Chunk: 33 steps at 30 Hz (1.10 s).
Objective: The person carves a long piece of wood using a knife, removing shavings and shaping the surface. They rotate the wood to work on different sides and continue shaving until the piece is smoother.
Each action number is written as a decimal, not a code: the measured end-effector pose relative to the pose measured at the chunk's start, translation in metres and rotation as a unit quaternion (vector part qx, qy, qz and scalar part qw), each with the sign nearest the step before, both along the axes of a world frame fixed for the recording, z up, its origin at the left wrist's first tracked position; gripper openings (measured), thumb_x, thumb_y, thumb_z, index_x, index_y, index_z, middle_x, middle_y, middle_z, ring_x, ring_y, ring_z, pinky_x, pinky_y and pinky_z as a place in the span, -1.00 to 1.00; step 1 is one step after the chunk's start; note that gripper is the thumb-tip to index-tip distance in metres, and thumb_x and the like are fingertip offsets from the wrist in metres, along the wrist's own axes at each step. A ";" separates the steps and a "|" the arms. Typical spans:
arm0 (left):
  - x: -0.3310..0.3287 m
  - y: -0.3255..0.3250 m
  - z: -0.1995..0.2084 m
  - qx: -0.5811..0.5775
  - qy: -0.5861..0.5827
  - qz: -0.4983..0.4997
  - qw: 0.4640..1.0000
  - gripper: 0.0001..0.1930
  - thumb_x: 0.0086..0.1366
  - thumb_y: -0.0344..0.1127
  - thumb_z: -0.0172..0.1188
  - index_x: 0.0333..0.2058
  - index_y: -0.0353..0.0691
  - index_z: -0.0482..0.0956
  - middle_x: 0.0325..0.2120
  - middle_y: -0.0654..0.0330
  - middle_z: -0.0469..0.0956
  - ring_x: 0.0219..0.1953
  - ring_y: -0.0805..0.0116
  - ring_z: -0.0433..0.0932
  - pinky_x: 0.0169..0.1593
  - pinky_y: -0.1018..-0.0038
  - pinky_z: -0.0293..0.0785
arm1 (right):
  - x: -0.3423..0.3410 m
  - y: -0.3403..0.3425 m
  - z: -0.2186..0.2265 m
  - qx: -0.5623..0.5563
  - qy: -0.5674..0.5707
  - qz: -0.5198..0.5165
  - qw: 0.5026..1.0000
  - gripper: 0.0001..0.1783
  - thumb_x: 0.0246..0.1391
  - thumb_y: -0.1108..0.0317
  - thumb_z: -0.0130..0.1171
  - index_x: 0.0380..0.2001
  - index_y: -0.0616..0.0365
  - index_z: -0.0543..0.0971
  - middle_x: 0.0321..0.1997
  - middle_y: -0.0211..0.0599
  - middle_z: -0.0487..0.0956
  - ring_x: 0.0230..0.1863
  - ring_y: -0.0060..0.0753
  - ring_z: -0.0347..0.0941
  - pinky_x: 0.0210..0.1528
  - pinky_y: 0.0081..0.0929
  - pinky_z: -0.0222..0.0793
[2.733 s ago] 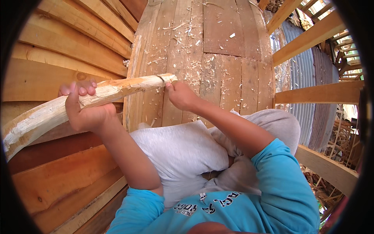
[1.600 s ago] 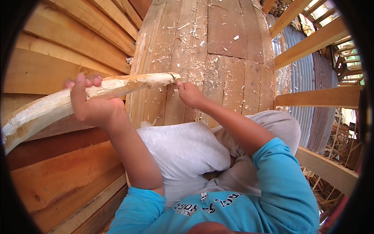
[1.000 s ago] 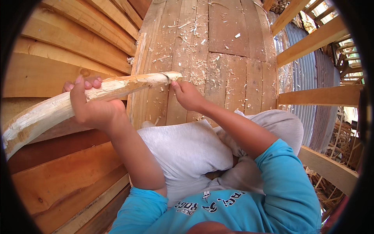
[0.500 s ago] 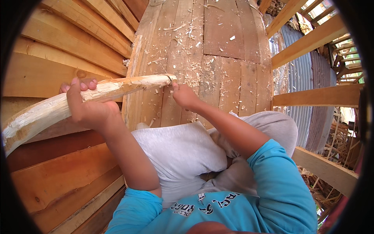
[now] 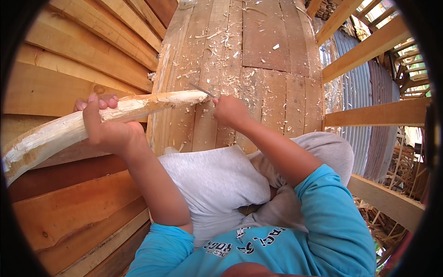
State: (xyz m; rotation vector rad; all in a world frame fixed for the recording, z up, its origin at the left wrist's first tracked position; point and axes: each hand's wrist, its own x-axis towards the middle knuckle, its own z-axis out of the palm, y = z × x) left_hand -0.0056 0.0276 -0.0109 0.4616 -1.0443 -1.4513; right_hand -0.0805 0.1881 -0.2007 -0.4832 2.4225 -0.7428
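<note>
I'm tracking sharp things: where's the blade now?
In the head view, the blade is above centre, in the right hand, at the branch's right end.

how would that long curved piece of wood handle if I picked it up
The curved wood is probably stiff, being thick where the left hand grips it. Its bend likely hinders rolling, and the tapered tip should feel lighter.
</note>
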 end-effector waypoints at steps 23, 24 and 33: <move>0.003 0.001 0.001 0.018 0.002 -0.037 0.999 -0.82 0.09 -0.48 0.13 -0.37 -0.20 0.31 -0.57 0.31 0.19 -0.50 0.44 0.23 -0.29 0.41 0.31 | -0.003 -0.017 -0.044 -0.218 -0.189 -0.156 0.945 -0.54 0.37 0.04 -0.17 -0.32 0.20 0.54 -0.59 -0.39 0.45 -0.63 -0.55 0.29 -0.53 -0.46 0.27; 0.004 0.000 0.000 0.014 -0.002 -0.032 0.999 -0.83 0.09 -0.49 0.13 -0.37 -0.20 0.32 -0.57 0.30 0.19 -0.50 0.43 0.23 -0.29 0.41 0.31 | -0.004 -0.017 -0.043 -0.200 -0.172 -0.143 0.954 -0.51 0.35 -0.02 -0.12 -0.34 0.21 0.55 -0.59 -0.37 0.46 -0.61 -0.53 0.30 -0.51 -0.43 0.27; 0.005 0.009 -0.002 -0.003 -0.020 -0.032 0.999 -0.83 0.10 -0.48 0.12 -0.35 -0.19 0.32 -0.59 0.30 0.19 -0.51 0.42 0.24 -0.28 0.40 0.32 | -0.003 -0.012 -0.035 -0.159 -0.138 -0.139 0.968 -0.32 0.20 -0.19 -0.01 -0.34 0.34 0.65 -0.52 0.03 0.60 -0.38 -0.09 0.59 -0.24 -0.19 0.41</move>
